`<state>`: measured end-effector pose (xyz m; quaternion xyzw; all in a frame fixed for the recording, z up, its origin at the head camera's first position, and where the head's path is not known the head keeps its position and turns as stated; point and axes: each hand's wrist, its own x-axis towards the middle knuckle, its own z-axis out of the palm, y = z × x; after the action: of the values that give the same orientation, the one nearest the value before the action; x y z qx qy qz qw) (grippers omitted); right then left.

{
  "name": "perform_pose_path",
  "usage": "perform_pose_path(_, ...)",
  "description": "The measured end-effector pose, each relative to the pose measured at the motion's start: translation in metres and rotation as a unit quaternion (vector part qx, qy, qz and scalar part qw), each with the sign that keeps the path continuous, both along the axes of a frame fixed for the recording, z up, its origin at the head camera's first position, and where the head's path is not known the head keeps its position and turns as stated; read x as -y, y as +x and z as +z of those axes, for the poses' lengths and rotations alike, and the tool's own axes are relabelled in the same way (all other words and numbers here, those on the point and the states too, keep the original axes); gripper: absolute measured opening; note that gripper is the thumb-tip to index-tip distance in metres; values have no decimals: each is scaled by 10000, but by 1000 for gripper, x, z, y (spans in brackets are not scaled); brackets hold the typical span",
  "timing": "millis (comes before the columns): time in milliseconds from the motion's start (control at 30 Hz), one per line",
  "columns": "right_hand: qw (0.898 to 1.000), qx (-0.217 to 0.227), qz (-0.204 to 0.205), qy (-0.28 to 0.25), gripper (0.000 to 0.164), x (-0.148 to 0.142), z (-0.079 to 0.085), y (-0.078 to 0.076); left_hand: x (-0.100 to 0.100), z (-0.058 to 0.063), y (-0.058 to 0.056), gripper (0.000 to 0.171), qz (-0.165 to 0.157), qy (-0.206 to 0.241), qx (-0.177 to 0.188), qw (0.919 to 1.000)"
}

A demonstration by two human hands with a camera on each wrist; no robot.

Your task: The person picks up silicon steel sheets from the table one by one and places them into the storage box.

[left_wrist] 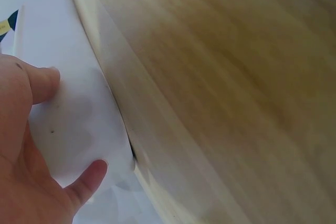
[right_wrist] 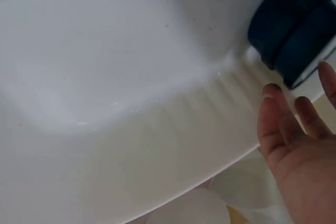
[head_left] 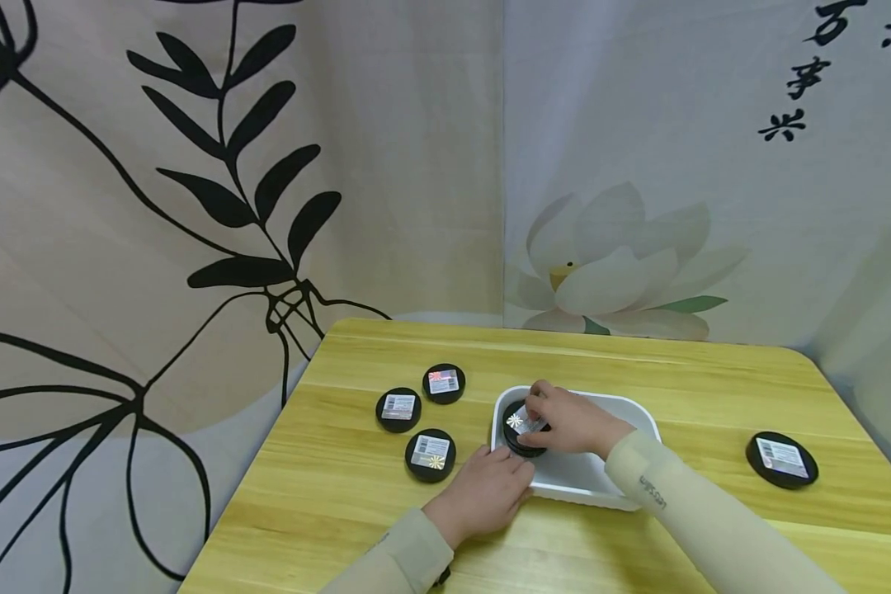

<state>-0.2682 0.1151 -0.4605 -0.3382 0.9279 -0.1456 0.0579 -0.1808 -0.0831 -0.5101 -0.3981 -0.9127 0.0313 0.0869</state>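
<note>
A white tray point(head_left: 586, 487) stands on the table, and in its left end are stacked dark round tins point(right_wrist: 291, 30) with a labelled top. My left hand point(head_left: 486, 491) holds the tray's near left corner. In the left wrist view its thumb and a finger spread across the outer wall. Over the top tin point(head_left: 516, 421) is my right hand point(head_left: 575, 419), its fingertips at the label and rim. The right wrist view shows these fingers loosely extended beside the tin; whether they touch it I cannot tell.
Left of the tray lie three black labelled tins: one far back point(head_left: 444, 384), one at the left point(head_left: 398, 410) and one nearer point(head_left: 431, 455). Another black tin point(head_left: 782, 459) rests at the table's right. Behind the wooden table point(head_left: 386, 346) hangs a printed curtain point(head_left: 416, 165).
</note>
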Motion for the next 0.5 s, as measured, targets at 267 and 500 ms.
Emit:
perform_pose_path(267, 9992, 99, -360, -159, 32, -11, 13, 1, -1, 0, -1, 20, -2, 26, -67, 10000)
perform_pose_path(500, 9986, 81, -497, -184, 31, -19, 15, 3, -1, 0, 0, 20, 45, 19, 24, 10000)
